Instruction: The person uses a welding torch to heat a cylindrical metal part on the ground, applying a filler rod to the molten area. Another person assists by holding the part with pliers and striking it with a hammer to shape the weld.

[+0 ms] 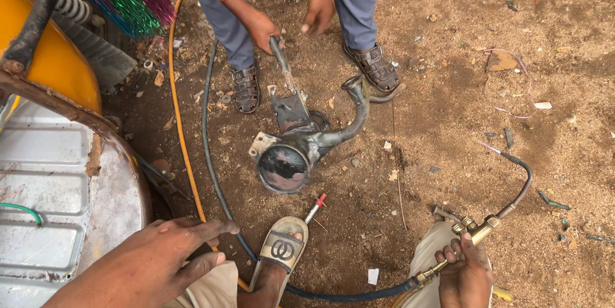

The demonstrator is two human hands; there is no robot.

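Brass torch (473, 234), lower right of the frame, is the tool in hand; its bent dark nozzle arches up and to the right over the dirt ground (564, 154).

Far left: a yellow vehicle body (51, 58) and a dented grey metal panel (57, 199) fill the frame edge.

Lower left: the left hand (160, 260) lies open, fingers spread and flat, gripping nothing, its fingertips just beside an orange hose (178, 122) and a dark hose (208, 141) that run down the frame side by side. Beside it, at lower centre, is the wearer's foot in a tan sandal (282, 247), with a small red-tipped tool (315, 207) lying near the toe.

Centre: a blackened metal housing with a curved pipe (307, 141) rests on the ground. Upper centre, another person's hand (262, 29) grips a rod-like tool (285, 71) set against the housing; that person's other hand (318, 16) hangs loose between the legs, above brown sandals (375, 64).

Lower right: the right hand (464, 276) is closed around the torch handle, where the dark hose joins it.
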